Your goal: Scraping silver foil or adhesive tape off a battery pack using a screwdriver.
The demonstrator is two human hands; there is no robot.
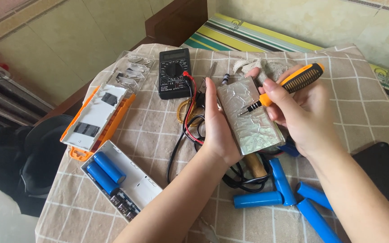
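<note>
While the left hand [219, 130] grips a flat, foil-wrapped rectangular pack [251, 114] along its left edge — fingers closed around it, holding it above the table — the right hand [300, 112] is closed on an orange-and-black screwdriver [289, 85], whose dark tip rests against the foil face of the pack.

Containers: a white open case [131, 184] lies at lower left on the checked tablecloth [154, 126]; two blue cylindrical cells [104, 171] sit side by side in its upper end, and a small circuit board occupies its lower end. Just above it rests a white rectangular cover with two dark patches [96, 116], lying on an orange tray [113, 123]. A clear plastic blister pack [133, 69] holding small dark parts lies beyond.

Other items: a black multimeter [174, 74] with a round dial stands near the table's far edge, its red and black leads [190, 121] trailing toward the left wrist. Four loose blue cells [284, 189] lie beneath the right forearm — near one another, some touching.
</note>
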